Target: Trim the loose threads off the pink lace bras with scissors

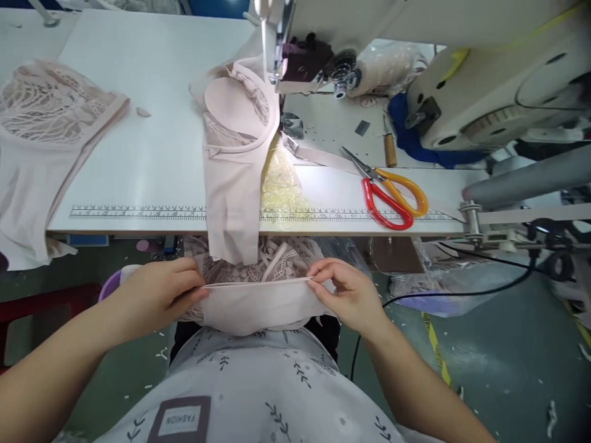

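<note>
A pale pink fabric piece (263, 304) with lace is stretched between my hands over my lap, below the table edge. My left hand (168, 289) pinches its upper edge at the left end. At the right end my right hand (344, 289) pinches the same edge between thumb and finger. Above it, a pale pink bra (235, 178) with a moulded cup lies at the sewing machine (307, 61), and its lower panel hangs over the table edge towards my hands. More lace (249, 267) shows behind the held edge.
Scissors (390, 191) with red and orange handles lie on the table right of the bra. Another lace garment (55, 135) hangs over the table's left edge. A printed ruler (138, 212) runs along the front. A wooden-handled tool (390, 147) lies beside the machine.
</note>
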A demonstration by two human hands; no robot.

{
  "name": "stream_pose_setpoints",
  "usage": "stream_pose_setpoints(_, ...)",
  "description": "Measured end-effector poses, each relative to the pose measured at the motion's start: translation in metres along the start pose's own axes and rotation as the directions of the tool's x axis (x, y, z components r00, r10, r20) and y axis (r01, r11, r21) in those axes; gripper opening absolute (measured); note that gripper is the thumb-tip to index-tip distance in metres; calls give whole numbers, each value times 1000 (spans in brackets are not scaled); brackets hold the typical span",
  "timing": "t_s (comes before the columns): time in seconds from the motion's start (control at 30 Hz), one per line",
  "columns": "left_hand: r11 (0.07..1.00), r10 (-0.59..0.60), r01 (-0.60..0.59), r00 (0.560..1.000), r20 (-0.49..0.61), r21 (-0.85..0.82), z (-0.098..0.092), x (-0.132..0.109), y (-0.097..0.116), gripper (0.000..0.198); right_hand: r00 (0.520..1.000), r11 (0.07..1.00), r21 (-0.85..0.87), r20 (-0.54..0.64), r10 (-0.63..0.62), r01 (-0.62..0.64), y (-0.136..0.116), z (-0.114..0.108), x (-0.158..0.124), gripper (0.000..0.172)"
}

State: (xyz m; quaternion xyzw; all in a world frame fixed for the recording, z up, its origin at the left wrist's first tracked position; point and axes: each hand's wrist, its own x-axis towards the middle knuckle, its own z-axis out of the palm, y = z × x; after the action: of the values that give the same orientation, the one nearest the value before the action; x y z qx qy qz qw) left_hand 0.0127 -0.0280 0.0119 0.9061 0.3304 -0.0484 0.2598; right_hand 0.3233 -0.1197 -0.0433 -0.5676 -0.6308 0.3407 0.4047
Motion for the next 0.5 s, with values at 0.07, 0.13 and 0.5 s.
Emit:
stream_pose_setpoints(0.07,997,54,-50,997,-63,63,1,-3,4,36,999,999,-4,-22,-46,46,2,-1,-8,11)
stream_pose_setpoints(0.13,986,115,-103,989,-92,131,0,-6,8,36,997,998,-11,-23,-69,69,2,-3,-16,12)
stream_pose_setpoints(0.5,985,158,-155,987,-31,80,-10,-22,17,31,954,942,-201,194,-229,267,-25,-19,-13,16)
